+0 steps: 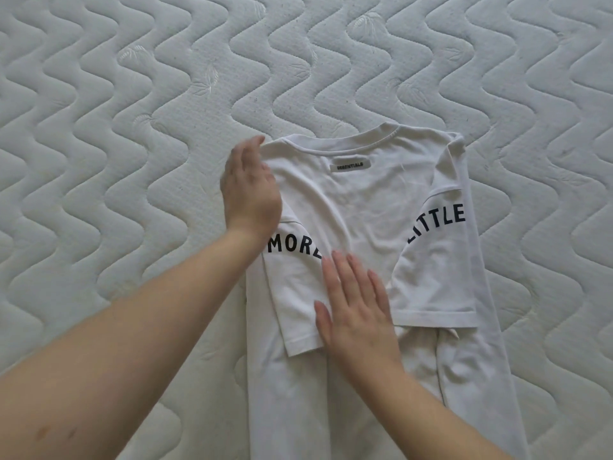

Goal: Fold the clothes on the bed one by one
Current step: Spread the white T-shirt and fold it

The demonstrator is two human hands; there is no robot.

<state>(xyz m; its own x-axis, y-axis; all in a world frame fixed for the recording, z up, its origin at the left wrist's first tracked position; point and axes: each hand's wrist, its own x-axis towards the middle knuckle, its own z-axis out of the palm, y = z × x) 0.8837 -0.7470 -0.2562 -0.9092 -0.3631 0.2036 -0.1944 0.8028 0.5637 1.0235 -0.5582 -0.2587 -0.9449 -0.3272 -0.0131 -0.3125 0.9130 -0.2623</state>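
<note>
While left hand (250,190) touches the T-shirt (365,207), right hand (356,303) presses it flat.

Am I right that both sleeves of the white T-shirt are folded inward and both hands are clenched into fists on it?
Not quite. The head view shows both sleeves of the white T-shirt folded inward, but the left hand and right hand lie on it with straight fingers, not clenched into fists.
</note>
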